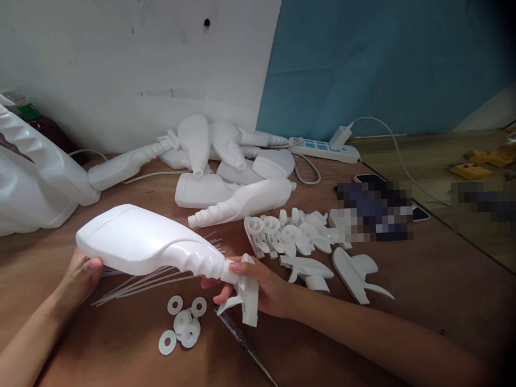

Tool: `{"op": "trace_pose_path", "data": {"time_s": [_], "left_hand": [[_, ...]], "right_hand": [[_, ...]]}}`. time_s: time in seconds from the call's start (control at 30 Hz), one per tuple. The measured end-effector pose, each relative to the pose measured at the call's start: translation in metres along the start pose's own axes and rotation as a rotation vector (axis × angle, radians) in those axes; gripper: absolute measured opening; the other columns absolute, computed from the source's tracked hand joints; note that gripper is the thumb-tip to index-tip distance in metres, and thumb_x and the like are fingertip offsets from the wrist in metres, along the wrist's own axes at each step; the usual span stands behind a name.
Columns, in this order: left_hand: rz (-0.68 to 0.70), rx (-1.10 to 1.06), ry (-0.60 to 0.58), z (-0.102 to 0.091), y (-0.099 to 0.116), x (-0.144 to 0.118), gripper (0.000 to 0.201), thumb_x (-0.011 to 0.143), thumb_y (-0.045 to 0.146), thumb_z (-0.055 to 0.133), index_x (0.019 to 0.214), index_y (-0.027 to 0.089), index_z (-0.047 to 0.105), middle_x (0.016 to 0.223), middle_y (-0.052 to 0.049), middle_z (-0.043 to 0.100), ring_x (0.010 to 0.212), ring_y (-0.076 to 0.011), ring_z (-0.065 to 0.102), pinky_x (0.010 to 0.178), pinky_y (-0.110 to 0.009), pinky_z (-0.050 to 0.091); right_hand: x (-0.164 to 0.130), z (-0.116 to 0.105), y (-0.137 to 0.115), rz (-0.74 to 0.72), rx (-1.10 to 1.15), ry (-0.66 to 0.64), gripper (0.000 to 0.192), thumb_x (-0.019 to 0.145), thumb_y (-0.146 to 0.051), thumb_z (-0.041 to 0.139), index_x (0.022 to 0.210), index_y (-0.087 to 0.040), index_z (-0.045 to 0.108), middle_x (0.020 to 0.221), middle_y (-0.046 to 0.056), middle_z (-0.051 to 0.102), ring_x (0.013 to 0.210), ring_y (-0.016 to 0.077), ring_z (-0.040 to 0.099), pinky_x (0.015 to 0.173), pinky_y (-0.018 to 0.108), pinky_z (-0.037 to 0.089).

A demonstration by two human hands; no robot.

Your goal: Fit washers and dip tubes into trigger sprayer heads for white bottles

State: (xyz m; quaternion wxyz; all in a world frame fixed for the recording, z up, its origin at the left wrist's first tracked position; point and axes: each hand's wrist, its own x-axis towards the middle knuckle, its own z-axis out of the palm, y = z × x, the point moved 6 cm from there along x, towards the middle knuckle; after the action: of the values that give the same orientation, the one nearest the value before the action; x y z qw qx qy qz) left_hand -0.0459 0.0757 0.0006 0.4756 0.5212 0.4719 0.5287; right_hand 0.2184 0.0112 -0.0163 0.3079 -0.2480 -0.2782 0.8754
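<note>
Washers [183, 323], tubes [146, 276] crowd below — bare table [413, 284] right.

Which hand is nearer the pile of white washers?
Right. The right hand, at the bottle neck with the spray trigger, sits just right of the white washers. The left hand holds the bottle's base, farther off to their left.

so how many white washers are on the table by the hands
About 6: one washer and another sit apart, one lies nearest, and three overlap in a small pile, which may hide more.
</note>
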Motion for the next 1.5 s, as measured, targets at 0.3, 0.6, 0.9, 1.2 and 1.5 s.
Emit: {"op": "trace_pose_path", "data": {"time_s": [0.3,0.6,0.9,1.2,1.5], "left_hand": [[-0.022,0.035,0.017,-0.002,0.000,-0.001,0.082,0.050,0.063,0.070,0.119,0.022,0.054,0.105,-0.010,0.062,0.110,-0.0357,0.050,0.092,-0.047,0.047],[0.030,0.075,0.008,-0.011,-0.008,0.002,0.089,0.044,0.071,0.067,0.117,0.021,0.054,0.097,-0.008,0.064,0.106,-0.0337,0.052,0.084,-0.043,0.052],[0.073,0.020,0.031,-0.015,-0.010,0.009,0.104,0.029,0.078,0.065,0.111,0.014,0.058,0.088,-0.009,0.063,0.090,-0.0322,0.058,0.071,-0.036,0.054],[0.040,0.103,0.036,-0.015,-0.006,0.012,0.111,0.024,0.082,0.058,0.114,0.017,0.055,0.098,-0.008,0.058,0.087,-0.0248,0.054,0.071,-0.026,0.051],[-0.113,0.039,0.095,0.004,0.012,0.001,0.094,0.024,0.082,0.059,0.099,0.024,0.062,0.083,-0.002,0.059,0.074,-0.0208,0.054,0.059,-0.025,0.050]], "right_hand": [[0.000,-0.001,0.001,-0.006,-0.016,0.013,0.044,0.076,-0.037,0.055,0.108,-0.006,0.059,0.077,0.010,0.068,0.071,0.0169,0.065,0.073,0.029,0.046],[0.002,-0.003,0.003,0.001,0.000,-0.035,0.045,0.076,-0.036,0.058,0.109,-0.007,0.059,0.078,0.011,0.069,0.075,0.0179,0.065,0.073,0.029,0.047],[0.001,-0.002,0.004,0.019,0.017,-0.019,0.044,0.075,-0.036,0.059,0.109,-0.008,0.058,0.080,0.011,0.069,0.074,0.0177,0.065,0.076,0.031,0.046],[0.001,-0.001,0.003,-0.003,-0.003,-0.051,0.044,0.077,-0.035,0.057,0.111,-0.008,0.058,0.075,0.010,0.068,0.081,0.0194,0.063,0.077,0.032,0.046],[0.002,-0.002,0.004,0.008,-0.002,-0.078,0.038,0.076,-0.036,0.059,0.104,-0.009,0.062,0.090,0.012,0.067,0.071,0.0152,0.065,0.071,0.028,0.047]]}}
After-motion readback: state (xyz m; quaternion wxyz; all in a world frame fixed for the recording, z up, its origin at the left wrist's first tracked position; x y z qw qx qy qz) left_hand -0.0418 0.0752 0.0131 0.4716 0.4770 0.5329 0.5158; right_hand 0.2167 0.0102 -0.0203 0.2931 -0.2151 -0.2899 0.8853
